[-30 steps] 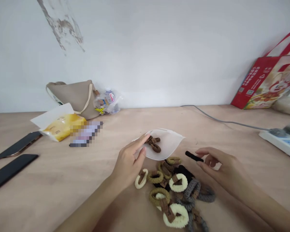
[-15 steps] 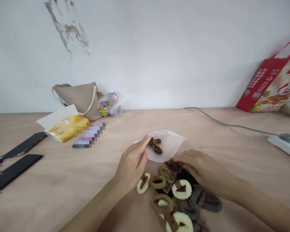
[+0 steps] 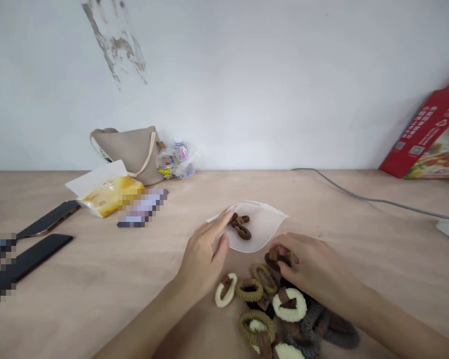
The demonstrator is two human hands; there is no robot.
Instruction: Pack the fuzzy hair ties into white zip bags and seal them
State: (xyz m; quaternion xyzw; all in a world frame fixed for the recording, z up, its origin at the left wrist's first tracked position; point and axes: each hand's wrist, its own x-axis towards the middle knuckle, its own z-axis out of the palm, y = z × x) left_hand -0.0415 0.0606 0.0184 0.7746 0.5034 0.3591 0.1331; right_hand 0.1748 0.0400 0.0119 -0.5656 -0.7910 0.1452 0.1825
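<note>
My left hand [image 3: 204, 252] grips the left edge of a frosted plastic pouch [image 3: 262, 227], which lies flat on the wooden table [image 3: 78, 299]. Several small brown hair ties [image 3: 241, 226] lie on the pouch or inside it. My right hand [image 3: 307, 262] pinches a brown hair tie [image 3: 277, 258] just above a heap of fuzzy cream, olive, grey and black hair ties [image 3: 269, 309]. Most of the heap's black ties are hidden under the others.
A beige tote bag [image 3: 129, 154], a crumpled plastic bag with a bottle [image 3: 175, 162], a yellow packet [image 3: 107, 199], two dark phones [image 3: 48, 218] [image 3: 33, 262] and a blurred item [image 3: 142, 208] lie to the left. A red box [image 3: 422, 137] leans on the wall at right.
My right hand has come down onto the heap and lifted a brown hair tie. The black item it held earlier no longer shows. My left hand stays on the pouch, and the view has drifted slightly left.
</note>
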